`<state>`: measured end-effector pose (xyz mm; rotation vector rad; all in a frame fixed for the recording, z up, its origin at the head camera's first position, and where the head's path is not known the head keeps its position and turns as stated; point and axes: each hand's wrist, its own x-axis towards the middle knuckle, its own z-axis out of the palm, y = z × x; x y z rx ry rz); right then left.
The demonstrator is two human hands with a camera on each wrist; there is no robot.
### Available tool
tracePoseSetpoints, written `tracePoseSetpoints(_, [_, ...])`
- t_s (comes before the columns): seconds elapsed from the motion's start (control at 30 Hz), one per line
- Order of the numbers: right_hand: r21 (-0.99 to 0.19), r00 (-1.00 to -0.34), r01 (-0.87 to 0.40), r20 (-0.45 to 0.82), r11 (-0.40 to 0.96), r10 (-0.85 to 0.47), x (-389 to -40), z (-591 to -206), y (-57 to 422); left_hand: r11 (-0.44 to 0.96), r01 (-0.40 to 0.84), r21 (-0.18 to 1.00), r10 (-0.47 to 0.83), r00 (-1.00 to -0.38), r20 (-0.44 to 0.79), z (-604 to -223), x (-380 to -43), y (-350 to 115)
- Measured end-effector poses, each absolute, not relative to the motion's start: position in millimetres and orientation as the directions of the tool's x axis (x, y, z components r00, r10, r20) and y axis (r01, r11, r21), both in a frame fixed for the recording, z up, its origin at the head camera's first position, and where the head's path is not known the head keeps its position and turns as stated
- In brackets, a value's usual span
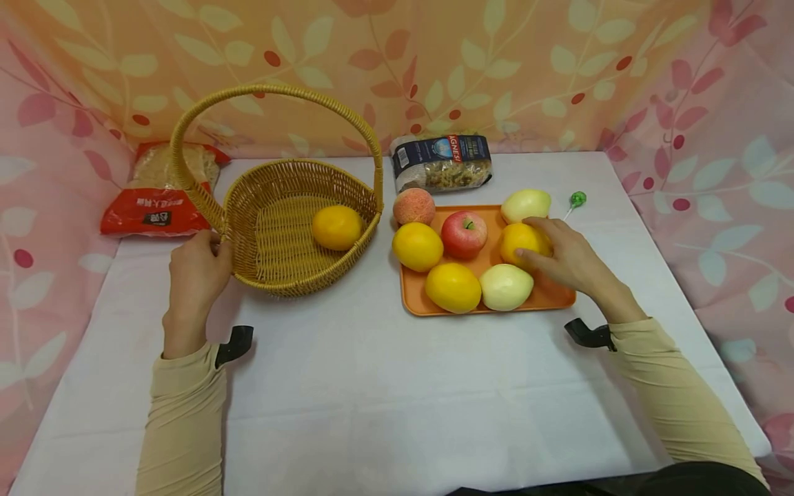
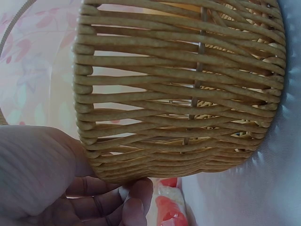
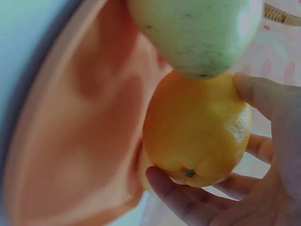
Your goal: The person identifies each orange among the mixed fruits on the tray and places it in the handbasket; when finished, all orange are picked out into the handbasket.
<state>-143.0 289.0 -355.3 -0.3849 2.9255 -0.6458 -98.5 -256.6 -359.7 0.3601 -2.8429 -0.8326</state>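
My left hand (image 1: 197, 272) grips the left rim of a woven wicker basket (image 1: 291, 286), thumb and fingers about its edge; the left wrist view shows the weave (image 2: 155, 84) close up. Inside, against the right wall, lies a yellow-orange fruit (image 1: 337, 228). Over the orange tray (image 1: 556, 296), my right hand (image 1: 573, 258) holds an orange (image 3: 197, 127) between thumb and fingers. A pale green-white fruit (image 3: 202, 33) touches that orange in the right wrist view. Also on the tray are a red apple (image 1: 463, 235), two yellow fruits (image 1: 453, 288) and a second pale fruit (image 1: 506, 287).
A peach (image 1: 413, 207) lies at the tray's back left corner, before a bag of pasta (image 1: 443, 164). Behind the basket's left side is a red-and-clear food bag (image 1: 158, 200). A green lollipop (image 1: 577, 199) lies right of the tray. Patterned cloth walls surround the table.
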Motion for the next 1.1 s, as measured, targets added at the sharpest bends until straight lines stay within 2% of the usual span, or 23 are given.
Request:
tracePoseSetpoints(0.3, [-0.422,-0.933,-0.360,0.171,0.832,-0.317,-145,-332,270,0.816,-0.179,0.550,-0.265,-0.961,0.079,-360,-99,-256])
tracePoseSetpoints(0.6, [-0.413,-0.866,-0.500,0.250,0.761,-0.434,-147,-302,229,0.814,-0.182,0.551,-0.261,-0.963,0.068,-361,-100,-256])
tracePoseSetpoints(0.9, [-0.313,-0.711,-0.703,0.331,0.639,-0.620,-149,-288,166,0.813,-0.200,0.546,-0.271,-0.961,0.051,-360,-101,-258])
tracePoseSetpoints(1.1, [-0.275,-0.614,-0.789,0.324,0.549,-0.720,-150,-287,117,0.815,-0.205,0.541,-0.275,-0.960,0.050,-360,-100,-258])
